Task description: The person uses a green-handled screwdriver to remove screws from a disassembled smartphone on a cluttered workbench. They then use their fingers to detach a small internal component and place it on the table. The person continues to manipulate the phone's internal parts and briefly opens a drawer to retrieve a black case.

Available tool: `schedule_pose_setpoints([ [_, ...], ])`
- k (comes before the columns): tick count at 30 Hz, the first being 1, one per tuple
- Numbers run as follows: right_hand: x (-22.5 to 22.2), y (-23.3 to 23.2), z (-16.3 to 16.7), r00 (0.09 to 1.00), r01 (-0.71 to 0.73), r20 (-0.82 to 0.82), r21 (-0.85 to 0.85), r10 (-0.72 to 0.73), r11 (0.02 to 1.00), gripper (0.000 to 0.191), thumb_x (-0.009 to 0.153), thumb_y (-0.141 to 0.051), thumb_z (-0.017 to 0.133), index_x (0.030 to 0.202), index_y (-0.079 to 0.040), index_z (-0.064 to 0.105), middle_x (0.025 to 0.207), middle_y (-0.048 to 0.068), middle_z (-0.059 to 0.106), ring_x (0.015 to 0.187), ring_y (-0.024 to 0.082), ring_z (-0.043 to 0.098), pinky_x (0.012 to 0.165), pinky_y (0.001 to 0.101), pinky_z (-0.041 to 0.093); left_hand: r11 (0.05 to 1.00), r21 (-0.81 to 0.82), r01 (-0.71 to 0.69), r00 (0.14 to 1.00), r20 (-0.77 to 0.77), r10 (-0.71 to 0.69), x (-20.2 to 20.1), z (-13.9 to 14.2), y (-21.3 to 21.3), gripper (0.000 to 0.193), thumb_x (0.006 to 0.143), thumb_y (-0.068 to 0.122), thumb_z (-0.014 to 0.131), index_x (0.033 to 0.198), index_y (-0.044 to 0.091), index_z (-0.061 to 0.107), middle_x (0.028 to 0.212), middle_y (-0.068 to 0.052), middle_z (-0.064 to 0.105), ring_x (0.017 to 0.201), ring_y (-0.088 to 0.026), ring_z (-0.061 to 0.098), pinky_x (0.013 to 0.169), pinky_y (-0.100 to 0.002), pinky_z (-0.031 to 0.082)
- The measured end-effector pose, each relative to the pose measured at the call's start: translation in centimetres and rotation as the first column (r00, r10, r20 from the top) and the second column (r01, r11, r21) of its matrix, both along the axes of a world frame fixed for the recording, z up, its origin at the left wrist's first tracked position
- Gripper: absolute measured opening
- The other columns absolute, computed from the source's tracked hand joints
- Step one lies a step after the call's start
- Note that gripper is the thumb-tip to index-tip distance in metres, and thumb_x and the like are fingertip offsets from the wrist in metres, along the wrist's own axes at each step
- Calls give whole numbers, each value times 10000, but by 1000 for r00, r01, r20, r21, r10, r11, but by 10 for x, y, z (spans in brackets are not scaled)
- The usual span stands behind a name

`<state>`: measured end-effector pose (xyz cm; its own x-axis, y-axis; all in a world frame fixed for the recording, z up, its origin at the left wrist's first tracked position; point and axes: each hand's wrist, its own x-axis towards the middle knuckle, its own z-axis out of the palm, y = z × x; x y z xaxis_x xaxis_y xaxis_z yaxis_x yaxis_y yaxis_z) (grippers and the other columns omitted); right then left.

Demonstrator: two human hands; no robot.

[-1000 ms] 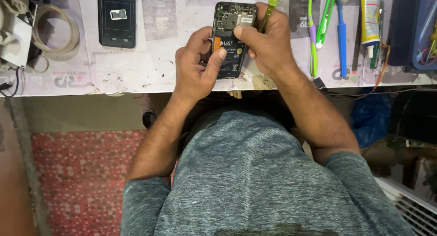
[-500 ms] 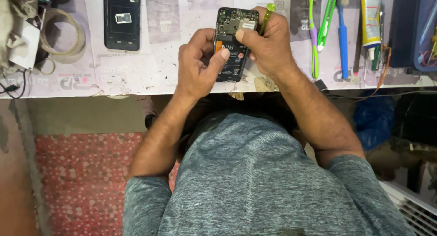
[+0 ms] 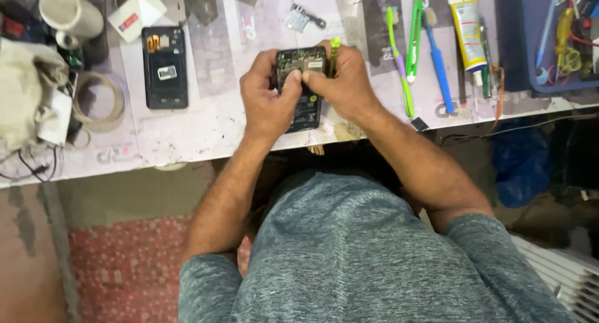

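The opened phone [image 3: 302, 86] shows matt black plastic and a bare circuit board with dull metal shields; the second phone shell [image 3: 165, 67] is matt black plastic too. Printed paper, worn and stained, covers the counter [image 3: 218, 130]. The toothbrushes [image 3: 399, 55] are glossy coloured plastic, the tube [image 3: 469, 30] smooth and shiny, the T-shirt [image 3: 368, 254] soft mottled grey cloth

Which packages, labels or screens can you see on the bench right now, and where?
Tube: upper right, white and yellow, blue printed label.
Small box: upper left, white, red label.
Back cover: left of the hands, black, small white sticker.
Phone: opened, held by left hand and right hand; no screen showing.
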<state>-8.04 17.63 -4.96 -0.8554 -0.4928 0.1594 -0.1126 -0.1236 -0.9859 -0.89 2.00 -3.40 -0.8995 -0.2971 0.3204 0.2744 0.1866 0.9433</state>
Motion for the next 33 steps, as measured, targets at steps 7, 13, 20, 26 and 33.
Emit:
schedule_pose_setpoints([
  [7, 2, 0, 3, 991, -59, 118, 14, 57, 998, 126, 897, -55, 706, 1015, -30, 670, 834, -60, 638, 709, 21, 542, 623, 218, 457, 977, 196, 80, 997, -40, -73, 1, -15, -4, 208, 994, 1, 671, 1189, -32, 605, 1015, -37, 703, 901, -86, 650, 824, -250, 546],
  [13, 3, -3, 8, 959, -151, 232, -73, 164, 986, 202, 919, -76, 745, 1110, -22, 710, 854, -45, 678, 663, 15, 546, 574, 211, 448, 939, 342, 25, 997, 67, -50, 3, -5, -10, 251, 993, 23, 694, 1226, -45, 629, 942, -53, 693, 748, -83, 587, 667, -246, 478],
  [20, 0, 1, 3, 964, -98, 239, -86, 116, 991, 174, 925, -147, 785, 1037, -37, 709, 769, -36, 644, 557, 15, 473, 477, 208, 364, 937, 302, 176, 966, 132, -224, 20, 0, -15, 311, 987, 21, 662, 1284, -43, 592, 1085, -53, 702, 949, -73, 642, 855, -237, 533],
  [26, 3, -3, 0, 998, 22, -54, 7, -22, 1000, 175, 1044, -199, 730, 1007, -32, 689, 833, -37, 627, 740, 31, 526, 651, 221, 444, 924, 347, 162, 968, 128, -218, 32, -10, -28, 258, 993, 35, 667, 1233, -29, 598, 1035, -44, 708, 893, -69, 638, 801, -226, 522],
  [33, 5, 0, 3, 988, 101, -116, 16, -98, 995, 240, 1101, -248, 642, 1028, -28, 708, 910, 0, 722, 775, 38, 558, 686, 224, 460, 969, 238, 65, 980, 169, -108, 33, -23, -38, 236, 1022, 136, 663, 1210, 10, 594, 878, 44, 589, 729, -17, 469, 644, -190, 391],
])
